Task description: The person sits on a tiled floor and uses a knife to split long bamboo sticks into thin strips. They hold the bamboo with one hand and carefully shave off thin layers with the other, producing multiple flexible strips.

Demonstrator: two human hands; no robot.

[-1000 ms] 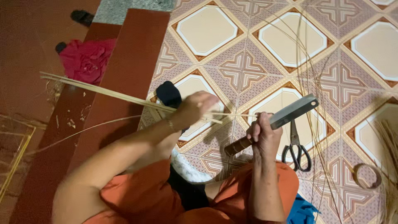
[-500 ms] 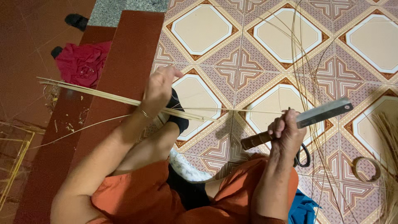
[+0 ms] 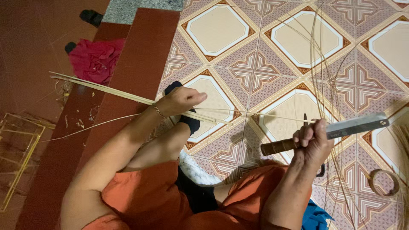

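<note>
Orange clothing, black sock [image 3: 187,121], thin bracelet [image 3: 159,112] on left wrist, bare arms.

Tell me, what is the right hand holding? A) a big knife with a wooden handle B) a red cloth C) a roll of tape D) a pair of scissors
A: the right hand is wrapped around the wooden handle of a flat-bladed knife, while the left hand pinches thin bamboo strips.

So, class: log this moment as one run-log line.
left hand: grips bamboo strips | right hand: holds knife by wooden handle, blade away from strips | scissors: on tiled floor
</note>
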